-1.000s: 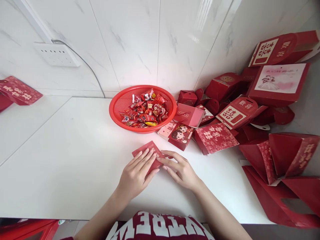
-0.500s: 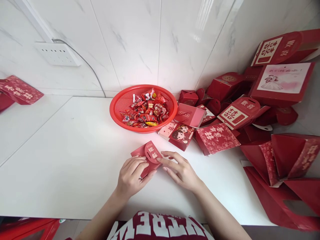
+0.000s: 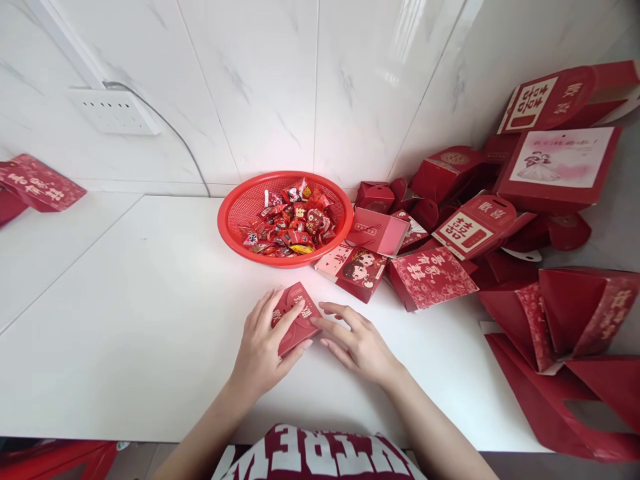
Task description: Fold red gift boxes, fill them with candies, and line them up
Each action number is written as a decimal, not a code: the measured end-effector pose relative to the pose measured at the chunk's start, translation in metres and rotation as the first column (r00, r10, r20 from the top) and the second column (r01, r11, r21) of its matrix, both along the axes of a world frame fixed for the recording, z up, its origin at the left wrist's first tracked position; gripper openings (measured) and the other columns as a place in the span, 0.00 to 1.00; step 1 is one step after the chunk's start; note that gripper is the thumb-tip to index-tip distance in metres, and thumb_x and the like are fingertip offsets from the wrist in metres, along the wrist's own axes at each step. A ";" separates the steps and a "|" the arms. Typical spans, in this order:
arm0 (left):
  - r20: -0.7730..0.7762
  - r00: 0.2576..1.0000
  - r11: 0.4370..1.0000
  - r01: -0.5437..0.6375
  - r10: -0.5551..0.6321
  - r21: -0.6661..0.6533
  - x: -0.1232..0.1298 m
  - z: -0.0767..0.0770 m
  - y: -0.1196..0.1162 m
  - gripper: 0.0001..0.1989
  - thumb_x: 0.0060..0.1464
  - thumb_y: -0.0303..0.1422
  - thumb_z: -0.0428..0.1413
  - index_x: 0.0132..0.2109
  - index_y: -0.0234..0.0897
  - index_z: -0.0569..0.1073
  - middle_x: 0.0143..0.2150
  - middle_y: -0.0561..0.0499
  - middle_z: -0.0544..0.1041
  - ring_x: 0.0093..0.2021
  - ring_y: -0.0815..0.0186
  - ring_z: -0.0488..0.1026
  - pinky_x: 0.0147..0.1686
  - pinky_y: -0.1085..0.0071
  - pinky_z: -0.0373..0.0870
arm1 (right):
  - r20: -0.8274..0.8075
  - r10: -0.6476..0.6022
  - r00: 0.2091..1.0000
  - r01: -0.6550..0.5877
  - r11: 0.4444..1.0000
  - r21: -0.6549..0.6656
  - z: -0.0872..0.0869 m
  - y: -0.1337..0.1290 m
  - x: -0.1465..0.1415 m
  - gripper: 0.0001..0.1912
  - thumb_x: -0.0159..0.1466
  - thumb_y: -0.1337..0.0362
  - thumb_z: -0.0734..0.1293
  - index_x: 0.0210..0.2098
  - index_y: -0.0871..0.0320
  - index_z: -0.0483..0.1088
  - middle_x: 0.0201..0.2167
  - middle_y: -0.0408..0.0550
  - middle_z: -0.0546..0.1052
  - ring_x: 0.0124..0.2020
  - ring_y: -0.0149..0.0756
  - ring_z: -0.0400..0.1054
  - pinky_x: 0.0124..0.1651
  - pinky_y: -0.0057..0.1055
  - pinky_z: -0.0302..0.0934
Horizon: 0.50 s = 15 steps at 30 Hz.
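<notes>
Box (image 3: 299,327) of red card, its printed flaps folded over the top, lies on the white table (image 3: 150,320) between the basket (image 3: 225,217) and the table's front edge. The left hand (image 3: 261,343) has loose hold of its left part, fingers parted, one finger laid across the flaps and the thumb along the near side; how firmly it presses I cannot tell. The right hand (image 3: 361,340) is half curled with its fingers apart, gripping nothing, a fingertip at the box's right edge. The red basket, with wrapped sweets (image 3: 295,227) inside, sits near the back edge. A heap of red boxes (image 3: 463,227) fills the back right corner and runs forward along the right side to the front edge
</notes>
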<state>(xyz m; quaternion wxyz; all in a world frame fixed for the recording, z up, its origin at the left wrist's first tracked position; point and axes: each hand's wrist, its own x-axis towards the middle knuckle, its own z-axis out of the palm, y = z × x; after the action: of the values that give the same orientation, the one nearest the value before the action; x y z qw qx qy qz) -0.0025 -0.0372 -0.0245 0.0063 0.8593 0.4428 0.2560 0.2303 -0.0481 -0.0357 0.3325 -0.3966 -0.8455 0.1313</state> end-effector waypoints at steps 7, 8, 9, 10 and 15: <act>-0.104 0.977 0.982 -0.183 0.186 0.041 -0.048 0.006 0.011 0.29 0.59 0.40 0.56 0.66 0.46 0.63 0.68 0.43 0.62 0.65 0.48 0.62 0.62 0.53 0.62 | -0.041 -0.044 0.998 0.045 0.999 0.002 -0.008 -0.002 0.003 0.23 0.69 0.65 0.62 0.63 0.55 0.59 0.61 0.59 0.66 0.57 0.43 0.68 0.55 0.42 0.69; -0.109 0.962 0.967 -0.246 0.252 0.067 -0.063 0.006 0.018 0.29 0.60 0.40 0.55 0.66 0.46 0.63 0.67 0.44 0.63 0.65 0.48 0.62 0.62 0.52 0.61 | -0.057 -0.050 0.997 0.050 0.999 0.002 -0.008 -0.002 0.003 0.23 0.69 0.66 0.62 0.63 0.54 0.58 0.60 0.59 0.66 0.56 0.42 0.69 0.55 0.41 0.69; -0.111 0.941 0.946 -0.312 0.321 0.091 -0.079 0.004 0.027 0.28 0.60 0.41 0.54 0.66 0.46 0.63 0.67 0.44 0.64 0.65 0.47 0.62 0.63 0.52 0.60 | -0.074 -0.051 0.996 0.051 0.999 0.002 -0.009 -0.003 0.002 0.23 0.69 0.67 0.62 0.63 0.54 0.58 0.60 0.58 0.67 0.56 0.42 0.69 0.55 0.40 0.69; -0.108 0.915 0.919 -0.379 0.389 0.109 -0.096 0.003 0.038 0.28 0.61 0.41 0.53 0.67 0.45 0.63 0.67 0.44 0.64 0.66 0.47 0.60 0.64 0.51 0.59 | -0.090 -0.048 0.995 0.049 0.999 0.005 -0.009 -0.003 0.001 0.23 0.69 0.67 0.62 0.63 0.54 0.58 0.60 0.58 0.67 0.56 0.41 0.69 0.54 0.40 0.69; -0.045 0.777 0.776 -0.619 0.627 0.124 -0.180 -0.001 0.118 0.28 0.63 0.44 0.48 0.67 0.39 0.63 0.69 0.42 0.59 0.70 0.46 0.51 0.68 0.51 0.50 | -0.109 -0.008 0.994 0.009 1.000 0.009 -0.011 -0.009 -0.005 0.25 0.69 0.68 0.62 0.64 0.55 0.56 0.59 0.58 0.69 0.59 0.42 0.67 0.54 0.39 0.69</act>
<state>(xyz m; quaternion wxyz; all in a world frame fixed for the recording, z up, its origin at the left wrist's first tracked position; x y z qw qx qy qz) -0.1827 0.0807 -0.0259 -0.1415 0.6734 0.6883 0.2299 0.2257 -0.0573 -0.0465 0.3803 -0.3908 -0.8251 0.1475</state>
